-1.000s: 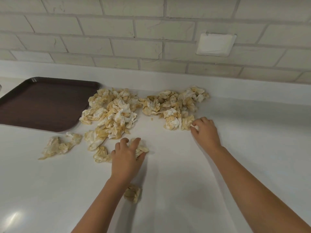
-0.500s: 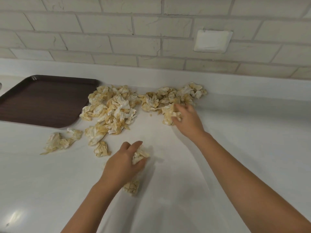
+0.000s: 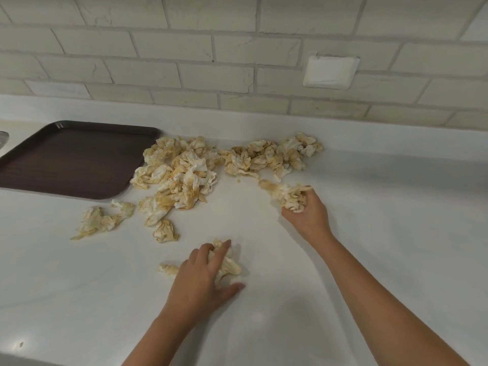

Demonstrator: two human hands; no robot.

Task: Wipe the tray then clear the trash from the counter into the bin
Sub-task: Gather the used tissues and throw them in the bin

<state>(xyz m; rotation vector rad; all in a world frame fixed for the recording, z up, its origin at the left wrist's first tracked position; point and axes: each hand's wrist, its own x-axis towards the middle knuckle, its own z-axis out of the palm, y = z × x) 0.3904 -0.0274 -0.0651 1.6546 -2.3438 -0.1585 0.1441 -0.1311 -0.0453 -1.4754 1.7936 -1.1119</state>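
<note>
Closest to you, your left hand point(image 3: 208, 281) sits low on the white counter point(image 3: 369, 273). Its fingers are curled over a crumpled tissue wad point(image 3: 228, 266) and the thumb is splayed flat beside it, which looks like a way of pinning the paper while you bunch it into the palm. A smaller scrap point(image 3: 169, 269) lies just left of that hand. Farther out, your right hand point(image 3: 310, 217) is closed round a stained clump point(image 3: 289, 196), and a tail of the clump trails onto the counter toward the heaps. Filling both hands at once probably saves trips. Left of the hands, a lone ball point(image 3: 165, 231) and a long twisted piece point(image 3: 101, 220) lie apart from the rest. Beyond them the main heap point(image 3: 182, 175) butts against the brown tray point(image 3: 74, 159), right where used paper would naturally be dropped. The tray carries nothing, so the wiping seems finished. A second heap point(image 3: 274, 154) lies near the back edge under the tiled wall point(image 3: 237, 62). No bin is in view, so you'll have to carry each handful out of frame.
</note>
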